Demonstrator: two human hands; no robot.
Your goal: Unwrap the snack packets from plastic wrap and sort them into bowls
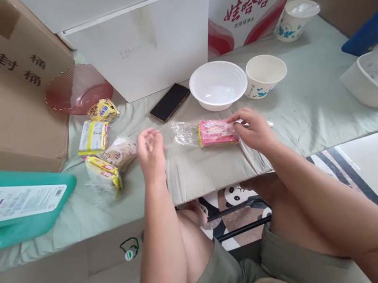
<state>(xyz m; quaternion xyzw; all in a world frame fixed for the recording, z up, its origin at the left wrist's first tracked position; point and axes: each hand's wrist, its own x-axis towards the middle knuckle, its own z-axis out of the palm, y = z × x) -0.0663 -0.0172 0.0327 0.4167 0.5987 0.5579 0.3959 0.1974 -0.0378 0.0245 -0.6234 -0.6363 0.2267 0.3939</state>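
Observation:
A pink snack packet [216, 132] with yellow ends lies in a clear plastic wrapper [185, 132] near the front edge of the cloth-covered surface. The fingers of my right hand [252, 130] pinch its right end. To the left of the wrapper, my left hand [151, 154] is raised with loosely bent fingers, slightly blurred, with nothing visible in it. Close beside that hand is a clear bag with brown-printed contents [122, 153]. Next to it lie a yellow-and-red packet [105, 171], a white-and-yellow packet [93, 136] and a small yellow packet [103, 110].
Behind the pink packet stand a white bowl [218, 86], a paper cup [265, 76] and a black phone [170, 102]. A pink glass dish [77, 93] is at the back left. Boxes [154, 37] line the back; a green jug [20, 206] and plastic containers [377, 83] flank the sides.

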